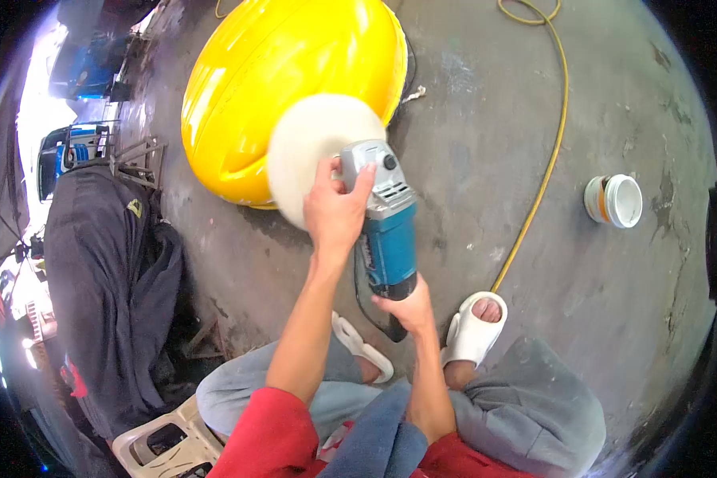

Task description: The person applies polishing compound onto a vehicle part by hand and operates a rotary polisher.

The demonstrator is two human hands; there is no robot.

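Note:
A blue electric polisher [391, 239] with a silver gear head is held out in front of my knees. Its round white polishing pad [295, 155] lies against the near right side of a glossy, curved yellow shell [295, 64]; the pad's outline looks blurred. My left hand [336, 209] is closed at the gear head, with its thumb along the top and its fingers beside the pad. Farther back, my right hand [410, 304] wraps round the dark rear handle. The trigger is hidden from me.
A yellow cord [562, 119] runs over the grey floor [486, 159] towards my right slipper [474, 334]. A white tub [623, 201] lies tipped on the right. At left, dark cloth [107, 279] drapes beside a beige plastic stool [163, 438].

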